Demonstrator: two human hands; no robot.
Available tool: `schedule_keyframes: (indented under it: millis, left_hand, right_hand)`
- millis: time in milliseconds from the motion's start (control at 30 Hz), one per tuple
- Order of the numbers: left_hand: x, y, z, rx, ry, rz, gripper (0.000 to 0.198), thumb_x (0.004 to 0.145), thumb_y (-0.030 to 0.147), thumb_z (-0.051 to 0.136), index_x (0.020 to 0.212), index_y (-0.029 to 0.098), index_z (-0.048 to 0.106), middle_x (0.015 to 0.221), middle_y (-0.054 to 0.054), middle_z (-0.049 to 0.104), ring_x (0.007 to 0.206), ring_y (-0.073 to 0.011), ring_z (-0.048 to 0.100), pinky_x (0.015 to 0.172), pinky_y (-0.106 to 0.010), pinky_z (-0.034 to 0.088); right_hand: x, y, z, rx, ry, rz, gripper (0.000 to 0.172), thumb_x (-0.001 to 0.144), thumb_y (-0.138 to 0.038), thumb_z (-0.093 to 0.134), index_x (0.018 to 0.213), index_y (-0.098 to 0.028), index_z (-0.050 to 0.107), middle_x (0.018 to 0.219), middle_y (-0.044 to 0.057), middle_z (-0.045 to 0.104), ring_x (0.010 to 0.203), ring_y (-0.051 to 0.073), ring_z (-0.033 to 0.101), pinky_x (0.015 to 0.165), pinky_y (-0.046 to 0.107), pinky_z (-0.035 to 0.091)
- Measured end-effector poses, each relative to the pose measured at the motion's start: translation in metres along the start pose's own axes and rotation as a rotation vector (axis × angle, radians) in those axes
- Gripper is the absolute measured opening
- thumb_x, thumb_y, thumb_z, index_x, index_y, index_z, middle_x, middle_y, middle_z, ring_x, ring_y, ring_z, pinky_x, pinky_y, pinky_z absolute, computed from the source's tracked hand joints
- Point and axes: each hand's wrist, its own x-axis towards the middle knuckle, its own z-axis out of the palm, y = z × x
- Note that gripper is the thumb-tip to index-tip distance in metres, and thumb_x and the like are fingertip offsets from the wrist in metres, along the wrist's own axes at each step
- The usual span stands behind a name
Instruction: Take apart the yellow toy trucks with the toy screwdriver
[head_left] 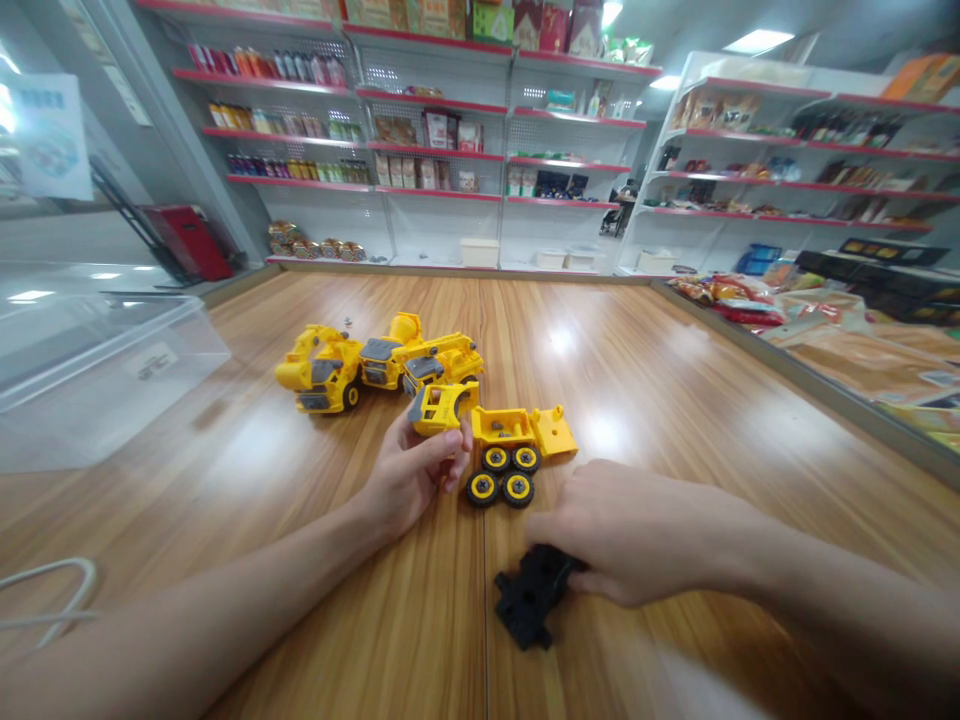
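Observation:
My left hand [411, 470] is closed round a yellow toy truck cab [439, 408], held just above the wooden floor. Beside it lies a yellow truck body part [525, 428] with several loose black-and-yellow wheels [502, 475] in front of it. My right hand [622, 535] rests knuckles up on the floor, its fingers curled onto a black toy chassis [531, 592]. Behind stand assembled yellow construction toy trucks [375, 368].
A clear plastic box [97, 360] sits at the left. A white cord [56, 595] lies at the near left. Store shelves [450, 150] with goods line the back wall, and packaged goods [862, 320] lie along the right.

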Motion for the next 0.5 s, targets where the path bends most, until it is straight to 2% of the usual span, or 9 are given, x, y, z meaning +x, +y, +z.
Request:
schedule_keyframes:
  millis: [67,133,300,500]
  left_hand:
    - [-0.001,0.0,0.0,0.005,-0.001,0.0,0.026,0.072,0.029,0.074,0.082,0.014,0.055,0.078,-0.003,0.056,0.052,-0.0087,0.05,0.04,-0.02,0.036]
    - [-0.001,0.0,0.0,0.009,-0.004,0.005,0.026,0.072,0.029,0.073,0.081,0.014,0.055,0.079,-0.003,0.056,0.052,-0.0084,0.049,0.04,-0.02,0.036]
    - [0.0,-0.001,-0.001,0.011,-0.017,0.008,0.024,0.072,0.029,0.073,0.08,0.013,0.056,0.079,-0.003,0.056,0.053,-0.0087,0.049,0.041,-0.02,0.036]
    - [0.001,-0.002,-0.003,-0.005,-0.029,0.012,0.024,0.073,0.027,0.073,0.083,0.014,0.055,0.08,-0.003,0.057,0.054,-0.0084,0.05,0.041,-0.019,0.037]
  right_hand:
    - [-0.006,0.009,-0.011,-0.04,-0.228,0.069,0.015,0.072,-0.014,0.065,0.086,-0.021,0.067,0.072,0.002,0.07,0.059,0.015,0.06,0.05,0.025,0.029]
    - [-0.009,0.018,-0.017,-0.09,-0.305,0.179,0.028,0.071,-0.008,0.06,0.094,-0.021,0.066,0.072,0.002,0.07,0.058,0.015,0.06,0.05,0.025,0.025]
    - [-0.009,0.033,-0.017,-0.186,-0.302,0.234,0.036,0.074,-0.008,0.057,0.104,-0.025,0.063,0.071,0.001,0.068,0.058,0.016,0.06,0.051,0.025,0.02]
    - [-0.009,0.037,-0.011,-0.286,-0.278,0.267,0.022,0.077,-0.011,0.058,0.098,-0.018,0.061,0.073,0.005,0.067,0.059,0.017,0.061,0.051,0.026,0.022]
